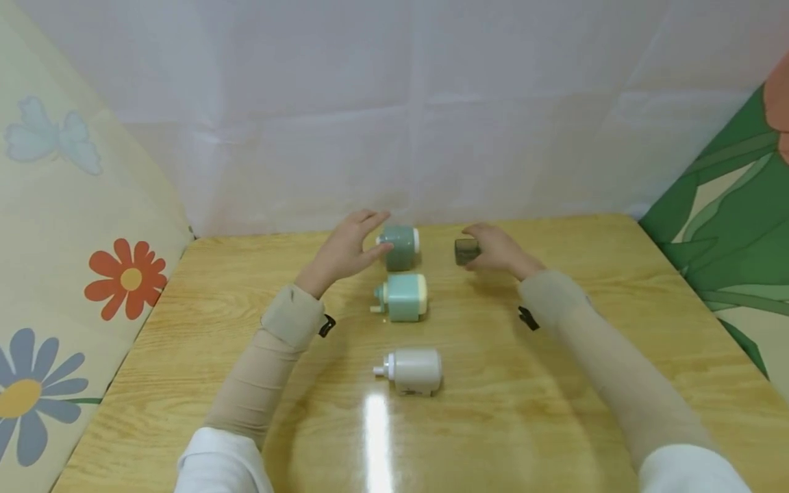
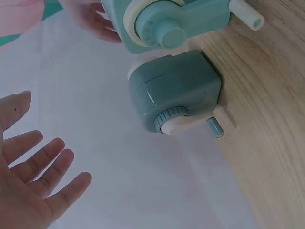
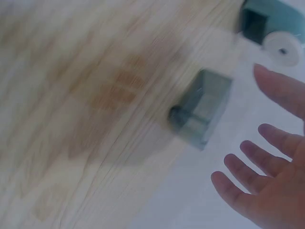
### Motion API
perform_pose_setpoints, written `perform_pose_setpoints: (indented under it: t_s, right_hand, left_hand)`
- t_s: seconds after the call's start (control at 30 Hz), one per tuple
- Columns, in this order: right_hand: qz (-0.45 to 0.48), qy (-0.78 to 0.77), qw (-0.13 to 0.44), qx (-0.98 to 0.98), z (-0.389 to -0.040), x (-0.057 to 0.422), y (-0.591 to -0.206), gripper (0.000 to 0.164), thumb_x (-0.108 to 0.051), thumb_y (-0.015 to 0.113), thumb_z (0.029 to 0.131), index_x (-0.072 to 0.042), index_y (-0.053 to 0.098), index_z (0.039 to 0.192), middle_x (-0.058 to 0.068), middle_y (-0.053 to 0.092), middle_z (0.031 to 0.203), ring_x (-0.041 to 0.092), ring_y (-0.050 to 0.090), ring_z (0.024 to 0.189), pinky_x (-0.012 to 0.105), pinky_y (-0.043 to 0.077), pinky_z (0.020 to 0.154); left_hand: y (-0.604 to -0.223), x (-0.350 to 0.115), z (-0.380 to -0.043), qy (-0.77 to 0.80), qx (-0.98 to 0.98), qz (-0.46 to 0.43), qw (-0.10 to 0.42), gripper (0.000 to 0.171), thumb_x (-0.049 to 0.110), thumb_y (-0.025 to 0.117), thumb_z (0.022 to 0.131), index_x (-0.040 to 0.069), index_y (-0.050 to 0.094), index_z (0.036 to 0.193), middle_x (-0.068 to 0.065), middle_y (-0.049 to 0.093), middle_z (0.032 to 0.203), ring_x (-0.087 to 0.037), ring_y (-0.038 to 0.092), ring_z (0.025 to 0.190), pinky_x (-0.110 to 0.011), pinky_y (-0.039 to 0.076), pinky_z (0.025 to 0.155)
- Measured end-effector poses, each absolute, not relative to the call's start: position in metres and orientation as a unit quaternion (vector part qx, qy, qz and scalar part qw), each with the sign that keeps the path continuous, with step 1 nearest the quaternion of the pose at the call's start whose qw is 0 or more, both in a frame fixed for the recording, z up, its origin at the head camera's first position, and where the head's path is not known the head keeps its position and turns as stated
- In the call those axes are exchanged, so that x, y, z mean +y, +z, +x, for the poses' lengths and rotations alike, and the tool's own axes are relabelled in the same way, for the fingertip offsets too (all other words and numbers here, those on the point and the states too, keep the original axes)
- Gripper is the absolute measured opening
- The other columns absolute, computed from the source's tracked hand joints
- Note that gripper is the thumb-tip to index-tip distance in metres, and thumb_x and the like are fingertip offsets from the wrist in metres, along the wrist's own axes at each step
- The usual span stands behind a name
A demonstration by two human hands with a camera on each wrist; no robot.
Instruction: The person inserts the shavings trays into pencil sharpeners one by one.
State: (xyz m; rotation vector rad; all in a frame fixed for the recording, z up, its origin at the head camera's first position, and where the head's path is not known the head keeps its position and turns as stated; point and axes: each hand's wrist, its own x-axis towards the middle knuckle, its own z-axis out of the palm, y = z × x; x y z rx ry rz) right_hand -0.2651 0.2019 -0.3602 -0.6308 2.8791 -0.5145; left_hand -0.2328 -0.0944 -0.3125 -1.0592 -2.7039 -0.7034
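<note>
A dark green crank pencil sharpener (image 1: 401, 248) lies at the back of the table, its crank (image 2: 190, 123) visible in the left wrist view. My left hand (image 1: 348, 252) is beside it with fingers spread; in the left wrist view this hand (image 2: 40, 176) grips nothing. Right of the sharpener is a small see-through dark shavings drawer (image 1: 466, 252). Close around its right side is my right hand (image 1: 498, 250). The right wrist view shows this hand (image 3: 271, 167) with fingers extended, apart from the drawer (image 3: 200, 109). That view is blurred.
A light teal sharpener with a cream end (image 1: 405, 298) lies in front of the dark green one. Nearer still is a beige sharpener (image 1: 416, 371). A white sheet (image 1: 407, 137) hangs behind the wooden table (image 1: 511, 411), with flower-patterned panels (image 1: 55, 226) at the sides.
</note>
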Motion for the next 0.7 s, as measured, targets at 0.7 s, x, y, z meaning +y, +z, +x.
perform_pose_setpoints:
  t_s: [0.7]
  right_hand:
    - [-0.142,-0.139,0.136,0.971,-0.277,0.222,-0.37,0.064,0.0,0.068,0.071,0.011,0.041,0.128,0.029,0.047,0.124,0.043,0.043,0.112,0.054,0.036,0.093]
  left_hand:
    - [-0.312,-0.09,-0.234,-0.237,-0.898,-0.364,0.07,0.055,0.025,0.058,0.091,0.0,0.039,0.136,-0.019,0.048,0.126,-0.031,0.044,0.116,-0.041,0.036,0.098]
